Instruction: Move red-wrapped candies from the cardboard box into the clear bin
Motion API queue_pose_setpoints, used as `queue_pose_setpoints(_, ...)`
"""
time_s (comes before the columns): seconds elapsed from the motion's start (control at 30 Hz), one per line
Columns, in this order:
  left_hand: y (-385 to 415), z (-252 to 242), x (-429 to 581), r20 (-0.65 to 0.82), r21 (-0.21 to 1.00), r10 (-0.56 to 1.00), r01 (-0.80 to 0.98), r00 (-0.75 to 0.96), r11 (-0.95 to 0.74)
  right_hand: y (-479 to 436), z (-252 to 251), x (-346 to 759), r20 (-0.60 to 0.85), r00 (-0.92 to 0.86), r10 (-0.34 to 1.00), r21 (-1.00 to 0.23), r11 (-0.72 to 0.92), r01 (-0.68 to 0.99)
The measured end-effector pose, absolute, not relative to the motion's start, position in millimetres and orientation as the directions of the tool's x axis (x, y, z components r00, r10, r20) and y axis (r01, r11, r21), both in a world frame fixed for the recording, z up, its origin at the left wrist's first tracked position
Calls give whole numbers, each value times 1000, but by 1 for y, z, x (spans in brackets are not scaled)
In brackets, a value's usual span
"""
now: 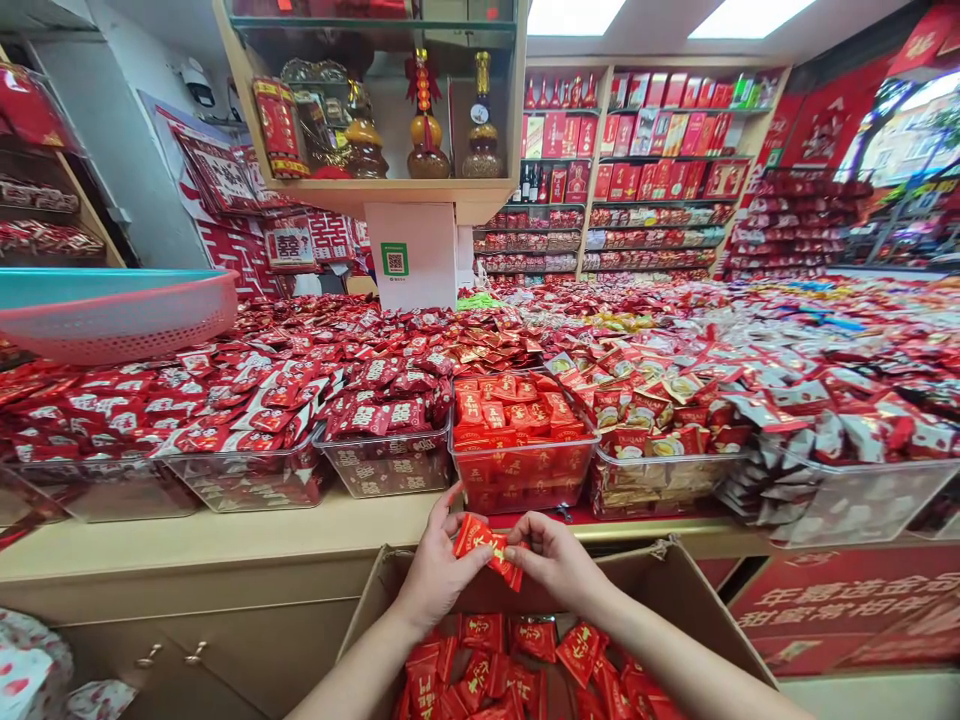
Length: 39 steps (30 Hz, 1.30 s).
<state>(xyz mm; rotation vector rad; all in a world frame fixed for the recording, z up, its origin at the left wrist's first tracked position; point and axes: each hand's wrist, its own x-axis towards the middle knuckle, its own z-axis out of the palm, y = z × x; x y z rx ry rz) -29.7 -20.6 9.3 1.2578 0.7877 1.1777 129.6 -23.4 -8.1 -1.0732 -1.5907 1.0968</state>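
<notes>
Above an open cardboard box (679, 570), my left hand (442, 560) and my right hand (551, 562) both pinch red candy packets (487, 548) with gold lettering. The packets overlap, so I cannot tell whether there are one or two. Inside the box lie many similar red packets (480, 680). Just beyond my hands stands a clear plastic bin (525, 455) filled with the same kind of red packets, stacked in rows.
Neighbouring clear bins hold maroon packets (386, 415) and red-and-gold packets (652, 410). A colander-like basket (120, 310) rests on the candy at left. Overhead hangs a display cabinet (442, 195) with bottles. A cabinet front with knobs (196, 652) is below the counter.
</notes>
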Motion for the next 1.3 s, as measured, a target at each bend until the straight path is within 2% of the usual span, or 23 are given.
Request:
queue_pose_setpoints(0.13,-14,8,-34,156,962,964,-254,214,-99,-29,-6,131,163,-340,926,-916,270,295)
queue_pose_setpoints(0.2,-13,8,-36,137,962,967,-261,216,-78,-34,-1,131,196,-376,905,-856,346,385)
queue_pose_setpoints(0.27,-12,10,-37,109,965,966,-257,233,-47,-38,3,130,324,-419,848,-707,511,488)
queue_pose_setpoints(0.33,-13,11,-37,83,972,965,-236,248,-23,-40,4,130,452,-474,756,-502,655,565)
queue_pose_setpoints(0.43,-13,11,-37,32,982,971,-190,235,14,-38,1,130,545,-508,667,-307,723,620)
queue_pose_setpoints(0.6,-8,9,-43,-26,981,984,-186,179,60,-37,11,139,726,-424,541,-270,791,548)
queue_pose_setpoints(0.73,-5,8,-47,-56,990,968,-115,246,86,-40,31,149,834,-304,460,-262,815,516)
queue_pose_setpoints(0.93,-6,9,-46,-16,998,956,64,294,-3,-33,33,161,854,-281,438,-237,808,540)
queue_pose_setpoints(1.1,-7,8,-49,5,998,937,50,350,-24,-30,28,158,799,-343,493,-228,777,587)
queue_pose_setpoints(1.2,-10,10,-51,8,999,899,-39,438,11,-32,22,151,721,-480,500,-131,778,614)
queue_pose_setpoints(1.3,-14,13,-50,7,1000,894,-24,447,4,-35,16,143,613,-635,469,25,793,609)
